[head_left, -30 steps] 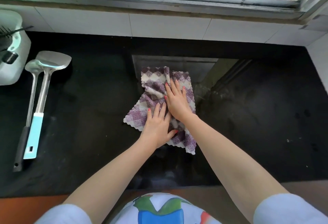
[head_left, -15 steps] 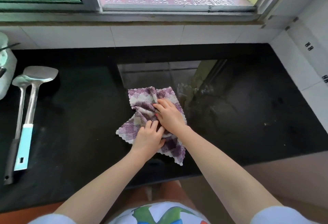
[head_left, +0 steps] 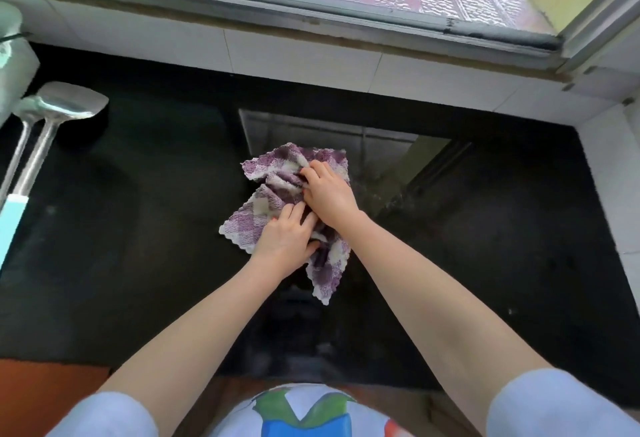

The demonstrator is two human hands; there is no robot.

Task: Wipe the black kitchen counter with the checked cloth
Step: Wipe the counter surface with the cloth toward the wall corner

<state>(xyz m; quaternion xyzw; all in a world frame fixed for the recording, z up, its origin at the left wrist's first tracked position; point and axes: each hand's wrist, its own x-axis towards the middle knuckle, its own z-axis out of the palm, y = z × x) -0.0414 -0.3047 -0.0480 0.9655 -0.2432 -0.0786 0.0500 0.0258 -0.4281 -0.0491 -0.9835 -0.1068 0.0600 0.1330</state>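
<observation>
Both hands are bunching the cloth (head_left: pixel 277 191) mid-worktop (head_left: pixel 138 229). The left hand (head_left: pixel 285 239) is gripping its near folds. The right hand (head_left: pixel 327 191) is pinching its far part.

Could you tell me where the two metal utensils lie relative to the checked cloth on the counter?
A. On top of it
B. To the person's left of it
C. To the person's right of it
B: the metal utensils lie at the counter's far left, apart from the checked cloth under both hands.
</observation>
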